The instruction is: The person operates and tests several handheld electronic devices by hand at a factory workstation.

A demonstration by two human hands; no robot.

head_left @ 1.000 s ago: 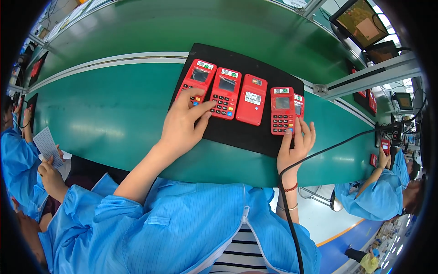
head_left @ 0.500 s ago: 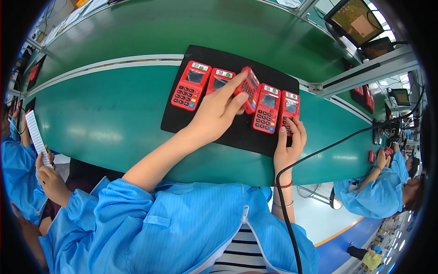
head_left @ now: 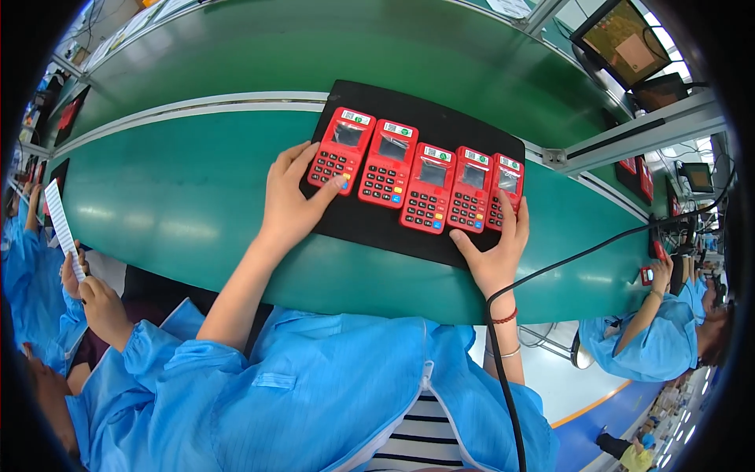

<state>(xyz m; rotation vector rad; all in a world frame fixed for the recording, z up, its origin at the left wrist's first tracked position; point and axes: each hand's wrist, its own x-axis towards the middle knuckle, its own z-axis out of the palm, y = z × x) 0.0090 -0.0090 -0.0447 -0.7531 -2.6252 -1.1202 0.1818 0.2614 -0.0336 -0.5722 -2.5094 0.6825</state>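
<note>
Several red card payment terminals stand side by side on a black mat (head_left: pixel 354 224), keypads toward me and screens at the far end. My left hand (head_left: pixel 289 197) grips the leftmost terminal (head_left: pixel 341 149), fingers along its left side and thumb on the lower keypad. The second terminal (head_left: pixel 388 161) and the middle terminal (head_left: pixel 429 187), which sits slightly nearer me, are untouched. My right hand (head_left: pixel 499 256) grips the right end of the row. Its thumb is at the near corner of the fourth terminal (head_left: pixel 470 189), and its fingers partly cover the rightmost terminal (head_left: pixel 508 177).
A black cable (head_left: pixel 582 257) crosses in front of my right forearm. Behind the mat runs a metal rail (head_left: pixel 236 105) on the green bench (head_left: pixel 181 181). At left a person's hand holds a white printed strip (head_left: pixel 59 216); at right another person (head_left: pixel 641 326) works. A monitor (head_left: pixel 621 39) stands back right.
The middle terminal, tilted in my left hand before, now lies flat in the row. My left hand has moved left onto the leftmost terminal; my right hand stays at the right end.
</note>
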